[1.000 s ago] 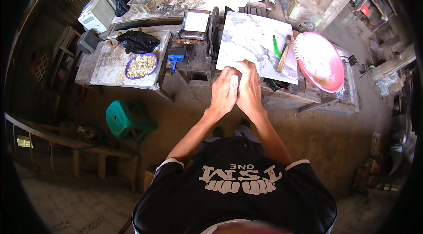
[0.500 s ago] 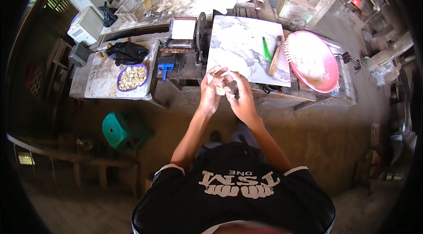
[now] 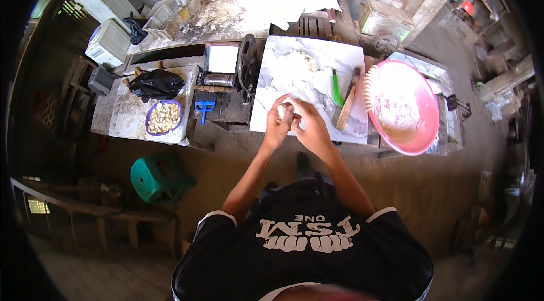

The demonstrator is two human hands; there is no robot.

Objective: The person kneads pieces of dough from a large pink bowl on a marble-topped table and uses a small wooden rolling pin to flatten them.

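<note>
A small pale lump of dough (image 3: 281, 111) sits pinched between both hands just above the near edge of the white marbled board (image 3: 309, 74); the left hand (image 3: 277, 125) curls its fingers closed around it, and the right hand (image 3: 310, 128) presses against it from the other side, fingers bent over the lump. On the board's right part lie a green-handled knife (image 3: 336, 88) and a wooden stick (image 3: 348, 105), with a pink basin (image 3: 422, 119) just beyond. Farther left stand a hand-cranked roller machine (image 3: 229, 66), a blue scraper (image 3: 203, 111) and a purple-rimmed bowl of pale pieces (image 3: 163, 118).
</note>
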